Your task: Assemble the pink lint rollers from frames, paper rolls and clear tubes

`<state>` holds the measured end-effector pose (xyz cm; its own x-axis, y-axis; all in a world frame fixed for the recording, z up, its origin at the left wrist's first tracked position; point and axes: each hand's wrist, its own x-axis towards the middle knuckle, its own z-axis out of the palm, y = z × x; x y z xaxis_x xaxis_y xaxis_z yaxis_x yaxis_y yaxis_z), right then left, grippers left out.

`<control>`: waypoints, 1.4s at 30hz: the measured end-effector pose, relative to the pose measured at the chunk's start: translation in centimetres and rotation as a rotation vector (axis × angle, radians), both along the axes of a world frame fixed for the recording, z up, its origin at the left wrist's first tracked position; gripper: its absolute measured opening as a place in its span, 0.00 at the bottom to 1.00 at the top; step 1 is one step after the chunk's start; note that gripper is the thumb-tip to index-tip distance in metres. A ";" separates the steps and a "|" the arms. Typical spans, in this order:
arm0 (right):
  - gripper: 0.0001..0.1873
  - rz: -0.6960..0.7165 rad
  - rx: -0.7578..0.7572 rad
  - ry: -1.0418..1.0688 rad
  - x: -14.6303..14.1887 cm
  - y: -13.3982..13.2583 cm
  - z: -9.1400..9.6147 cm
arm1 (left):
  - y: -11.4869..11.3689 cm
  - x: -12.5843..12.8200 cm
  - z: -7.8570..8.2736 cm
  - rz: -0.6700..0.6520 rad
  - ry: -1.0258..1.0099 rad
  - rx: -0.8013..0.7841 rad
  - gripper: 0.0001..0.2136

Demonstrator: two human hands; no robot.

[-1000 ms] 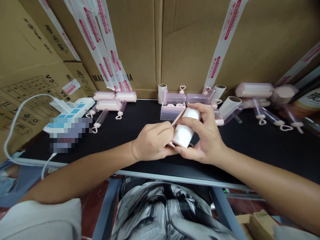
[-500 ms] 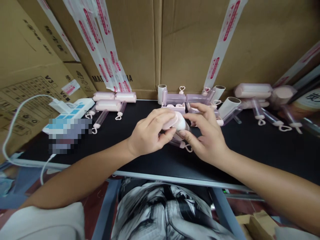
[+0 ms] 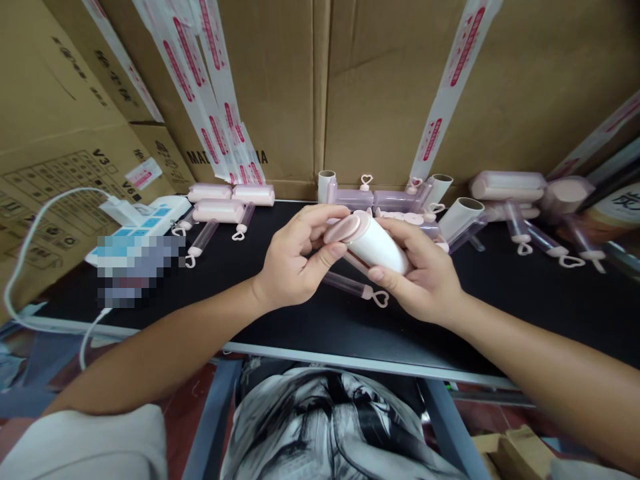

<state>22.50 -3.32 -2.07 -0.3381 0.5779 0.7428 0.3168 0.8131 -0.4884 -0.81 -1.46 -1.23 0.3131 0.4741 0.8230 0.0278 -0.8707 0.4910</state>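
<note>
Above the table, both hands hold a lint roller (image 3: 377,245) with a white paper roll and a pink end piece, tilted with the pink end to the upper left. My left hand (image 3: 296,259) pinches the pink end piece between thumb and fingers. My right hand (image 3: 425,270) wraps around the white roll from the right. Just below the hands lies a clear purple tube handle (image 3: 345,283) with a pink heart-shaped loop. Behind them, partly hidden by the hands, are pink roller parts (image 3: 407,217) and purple transparent covers (image 3: 354,199).
White paper rolls (image 3: 463,212) stand at the back. Covered pink rollers lie at the left (image 3: 217,211) and right (image 3: 507,185), with tube handles beside them. A power strip (image 3: 167,210) with a white cable is at the left. Cardboard boxes (image 3: 380,87) wall the black table (image 3: 310,330).
My right hand has closed around the white roll, which now shows much more of its length. My left hand has shifted slightly and still grips the pink end.
</note>
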 end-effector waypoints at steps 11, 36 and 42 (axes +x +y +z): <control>0.26 0.347 -0.941 0.440 -1.4 -0.5 0.9 | 1.9 0.4 -0.7 -0.419 0.045 -0.519 0.42; 0.17 -0.014 0.063 -0.282 1.3 -0.8 0.8 | 3.0 -2.8 2.4 -0.318 -0.267 -0.862 0.30; 0.17 0.015 0.079 -0.299 0.9 -0.9 0.3 | 2.6 -2.3 2.0 -0.277 -0.221 -0.812 0.29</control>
